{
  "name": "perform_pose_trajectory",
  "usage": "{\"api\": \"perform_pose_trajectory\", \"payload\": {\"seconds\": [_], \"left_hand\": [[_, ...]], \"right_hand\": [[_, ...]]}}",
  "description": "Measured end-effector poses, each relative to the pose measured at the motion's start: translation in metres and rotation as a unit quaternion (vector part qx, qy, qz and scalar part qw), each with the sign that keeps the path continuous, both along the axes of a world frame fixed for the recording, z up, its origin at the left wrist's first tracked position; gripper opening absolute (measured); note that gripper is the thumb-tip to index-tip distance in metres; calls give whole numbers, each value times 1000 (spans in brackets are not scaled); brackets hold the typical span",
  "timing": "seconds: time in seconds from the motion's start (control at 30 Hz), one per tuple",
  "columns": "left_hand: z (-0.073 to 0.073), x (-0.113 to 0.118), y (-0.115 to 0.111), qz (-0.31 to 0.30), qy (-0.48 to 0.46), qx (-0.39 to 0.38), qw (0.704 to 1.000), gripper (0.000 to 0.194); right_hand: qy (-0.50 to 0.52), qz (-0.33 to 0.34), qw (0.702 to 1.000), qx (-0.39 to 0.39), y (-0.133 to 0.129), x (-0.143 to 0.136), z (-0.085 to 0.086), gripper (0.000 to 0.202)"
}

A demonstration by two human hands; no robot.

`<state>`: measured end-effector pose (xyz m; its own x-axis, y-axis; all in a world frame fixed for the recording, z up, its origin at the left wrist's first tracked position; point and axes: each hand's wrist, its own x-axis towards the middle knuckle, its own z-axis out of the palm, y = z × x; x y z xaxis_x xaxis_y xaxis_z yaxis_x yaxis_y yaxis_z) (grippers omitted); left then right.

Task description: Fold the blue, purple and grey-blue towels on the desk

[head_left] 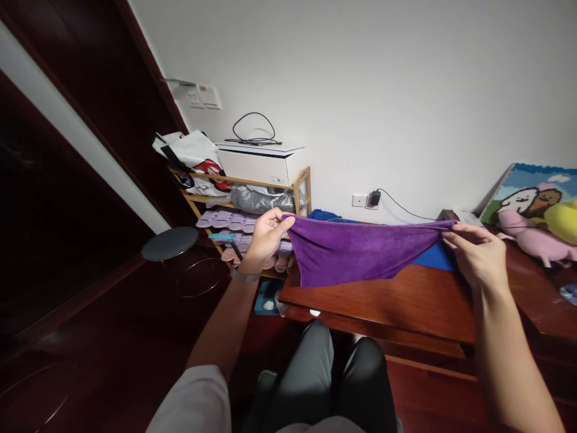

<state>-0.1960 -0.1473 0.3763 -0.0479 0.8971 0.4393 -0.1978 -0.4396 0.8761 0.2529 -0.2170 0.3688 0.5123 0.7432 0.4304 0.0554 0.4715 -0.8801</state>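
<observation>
Purple cloth (356, 252) held out taut above the worktop (406, 307)

The person's two hands are well apart, each pinching one end of the purple cloth's upper edge. The left hand (267, 237) has its thumb pressed over the left corner; the right hand (480, 252) grips the other end between thumb and fingers. The upper edge runs almost straight between them, while the rest hangs down, its lower edge slanting up towards the right hand. A band (244, 275) circles the left wrist.

Behind the cloth, a blue item (435, 257) lies on the reddish-brown wooden worktop, partly hidden. To the right are a pink stuffed toy (532, 237), a yellow one (563, 219) and a picture (518, 195) leaning against the wall (360, 90). A black charger (375, 197) is plugged in there, its cord trailing right.

On the left, a wooden rack (303, 179) holds rows of slippers (225, 219), with a white box (255, 165) and a printed bag (193, 150) higher up. A black cable (259, 142) sits on the box. A round stool (170, 243) stands beside the rack.
</observation>
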Motion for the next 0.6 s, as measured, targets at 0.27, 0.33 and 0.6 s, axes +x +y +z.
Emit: {"api": "perform_pose_trajectory", "payload": {"seconds": [0.27,0.33,0.6], "left_hand": [[10,0,-55,74,54,30,995,43],[12,-5,-75,94,58,27,994,39],[-40,-8,-7,100,102,-44,989,38]], "right_hand": [[-34,-49,997,41,-51,-13,8,33],[-18,-61,997,47,-71,-18,8,34],[36,-27,998,-53,-34,-9,-39,41]]}}
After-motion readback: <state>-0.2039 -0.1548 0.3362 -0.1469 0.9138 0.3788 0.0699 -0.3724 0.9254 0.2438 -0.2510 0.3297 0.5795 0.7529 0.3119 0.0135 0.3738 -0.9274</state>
